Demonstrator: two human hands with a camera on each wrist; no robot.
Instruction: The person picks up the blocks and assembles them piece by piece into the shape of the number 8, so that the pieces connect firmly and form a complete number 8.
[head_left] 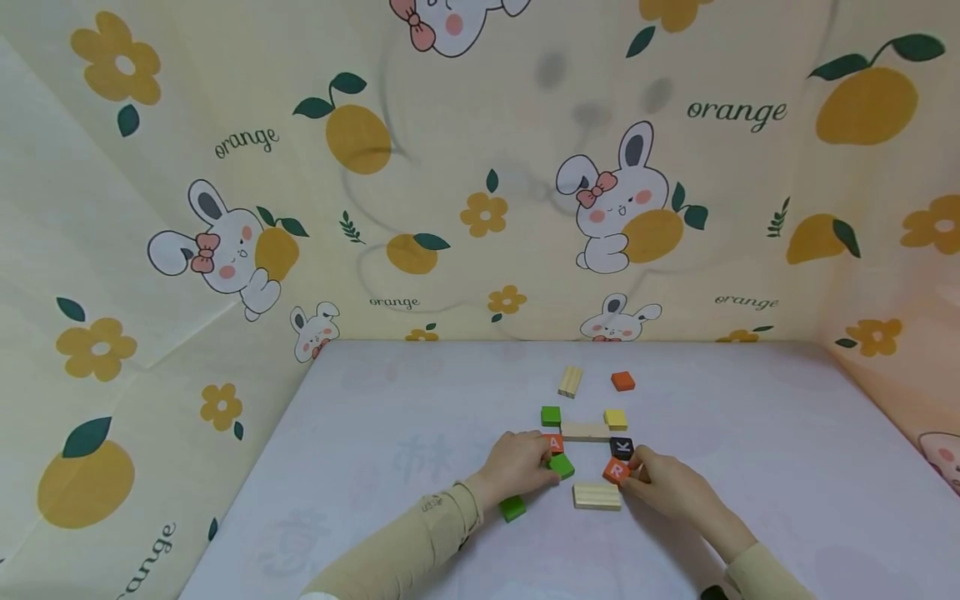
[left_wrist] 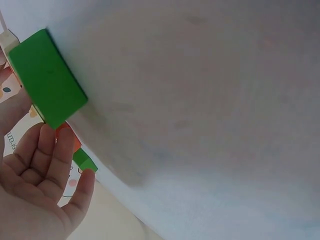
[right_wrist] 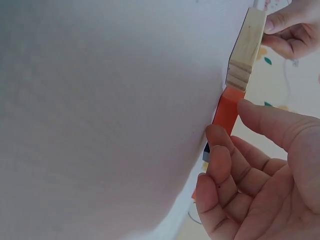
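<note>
In the head view my left hand [head_left: 517, 467] pinches a green block [head_left: 562, 467] just below an orange block marked A [head_left: 555, 443]. The left wrist view shows that green block [left_wrist: 47, 77] between the thumb and fingers. My right hand [head_left: 667, 485] pinches an orange block marked R [head_left: 616, 472], turned at an angle under a black block marked K [head_left: 622, 448]. In the right wrist view the orange block [right_wrist: 227, 111] sits between thumb and forefinger. A wooden block [head_left: 597, 497] lies between the hands, nearer the person.
A wooden strip [head_left: 586, 432] spans between the two columns of blocks. Above it stand a green block [head_left: 551, 416] and a yellow block [head_left: 616, 419]. Farther back lie a wooden block [head_left: 570, 382] and an orange block [head_left: 622, 381]. Another green block [head_left: 513, 508] is beside my left wrist.
</note>
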